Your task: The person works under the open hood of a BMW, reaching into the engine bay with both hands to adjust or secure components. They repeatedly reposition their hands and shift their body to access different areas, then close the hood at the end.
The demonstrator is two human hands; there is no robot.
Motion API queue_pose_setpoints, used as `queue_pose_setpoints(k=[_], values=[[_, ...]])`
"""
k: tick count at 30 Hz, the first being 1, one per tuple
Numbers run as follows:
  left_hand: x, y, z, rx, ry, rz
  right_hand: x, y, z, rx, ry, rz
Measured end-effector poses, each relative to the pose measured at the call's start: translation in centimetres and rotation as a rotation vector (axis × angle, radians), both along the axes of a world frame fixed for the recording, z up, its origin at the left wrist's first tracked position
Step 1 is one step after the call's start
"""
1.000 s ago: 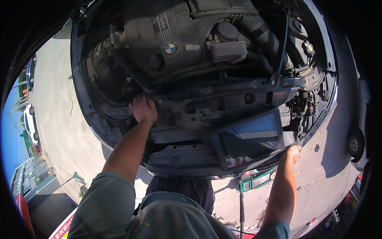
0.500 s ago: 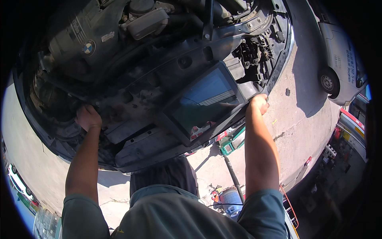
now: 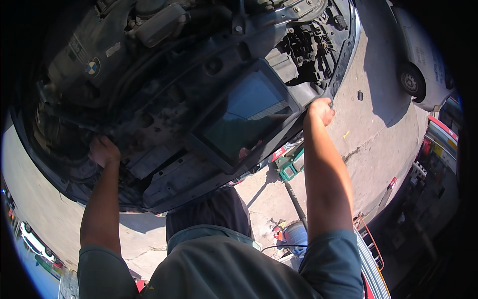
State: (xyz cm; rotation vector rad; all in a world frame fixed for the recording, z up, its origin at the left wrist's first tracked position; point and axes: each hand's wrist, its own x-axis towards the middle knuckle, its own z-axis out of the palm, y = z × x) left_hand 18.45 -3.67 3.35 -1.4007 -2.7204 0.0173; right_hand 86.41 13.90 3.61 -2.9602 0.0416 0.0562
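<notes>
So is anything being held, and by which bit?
I can't tell: the right grip curls at the car's front edge, and the left grip is in shadow.

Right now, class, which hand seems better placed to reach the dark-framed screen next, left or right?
Most likely the right hand: it is close to the right end of the dark-framed screen, whereas the left hand is much farther off, in the shaded left part.

Shirt (image 3: 229, 264): dark grey-green, of smooth cloth
Sleeves (image 3: 331, 256): short, dark teal, the right one looks more blue
Hem (image 3: 214, 232): a curved band, lighter teal
Mark (image 3: 151, 287): small, yellow, on the shirt's left, its form unclear
Trousers (image 3: 209, 212): almost black, with soft folds
Left hand (image 3: 105, 151) and right hand (image 3: 322, 110): bare
</notes>
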Motion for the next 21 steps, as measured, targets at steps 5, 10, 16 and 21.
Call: queue_pose_setpoints(k=[5,10,16,21], values=[[-0.2,-0.1,0.0,-0.017,-0.004,0.007,0.4,-0.1,-0.4,0.002,-0.007,0.024],[0.3,0.2,0.2,-0.010,0.009,0.012,0.3,-0.1,-0.3,-0.003,-0.011,0.012],[0.0,0.1,0.2,-0.020,0.008,0.007,-0.9,0.1,0.9,0.000,0.053,0.023],[0.1,0.2,0.1,0.015,0.002,0.002,-0.2,-0.1,0.5,0.004,0.040,0.038]])
